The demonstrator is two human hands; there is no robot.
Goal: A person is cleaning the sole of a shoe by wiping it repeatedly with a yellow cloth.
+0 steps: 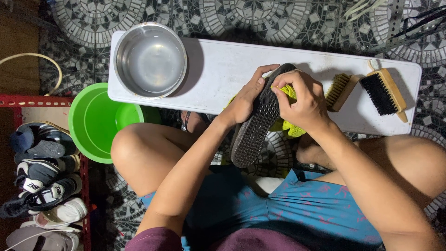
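Blue patterned shorts (297,204) and two bare knees fill the lower part of the view, because the person sits low behind a long white board (223,69) that lies over a mosaic floor (260,18). Above the lap, the left hand (244,100) grips a black sandal (258,121) from its left edge, sole turned up to the camera, with the fingers curled around the rim and the thumb lying on the upper end. Its toe part rests over the near edge of the board, and the heel hangs down toward the lap. Beside it, the right hand (302,100) presses a yellow-green cloth (290,125) against the right side of the sandal; its fingers are bent and held close together, pinching the cloth. On the board, at the left end, stands a steel bowl (150,60) with clear water. At the right end lie two wooden brushes, one with pale bristles (341,90) and one with black bristles (382,92). A green plastic basin (95,121) stands on the floor below the bowl, and further left several shoes (42,186) lie on a red rack (83,186).
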